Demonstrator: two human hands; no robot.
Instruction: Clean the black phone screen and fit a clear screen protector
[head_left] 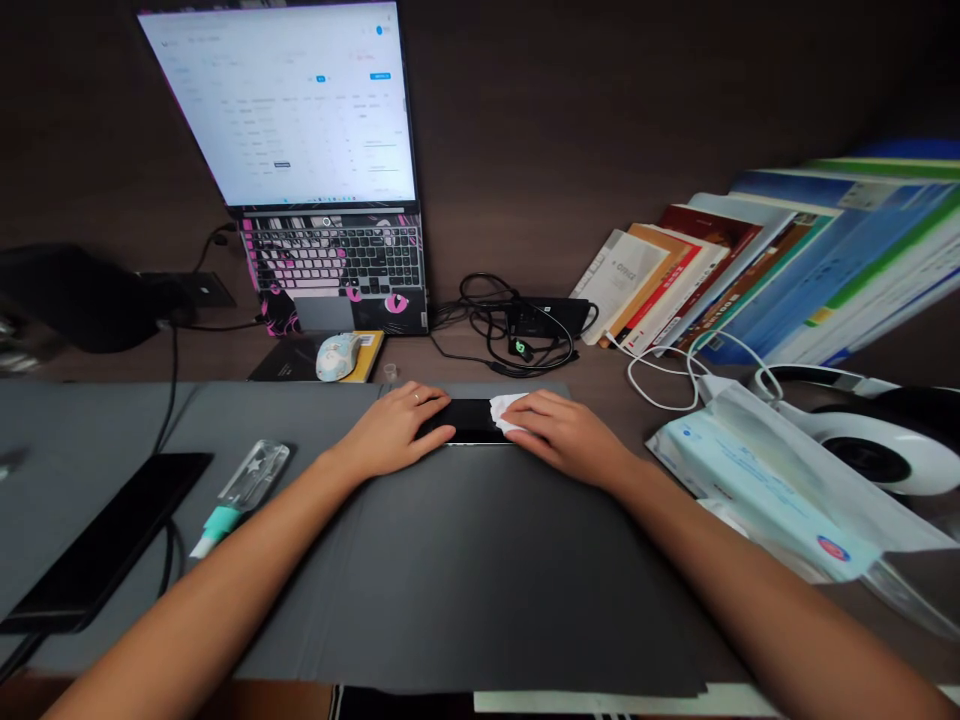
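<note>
A phone point(471, 420) with a dark screen lies crosswise on the grey desk mat point(480, 570). My left hand point(397, 428) grips its left end, thumb along the near edge and fingers along the far side. At the other end, my right hand point(564, 434) pinches a crumpled white tissue point(504, 412) and presses it against the screen. The phone's two ends are hidden beneath my hands. Left of my left forearm lies a clear spray bottle point(247, 480) with a mint-green collar.
An open laptop point(334, 270) stands at the back left, with a mouse point(337, 356) on a book before it. A tablet point(105, 545) lies left. Cables point(517, 330), books point(675, 270), headphones point(870, 440) and a tissue pack point(757, 490) line the back and right.
</note>
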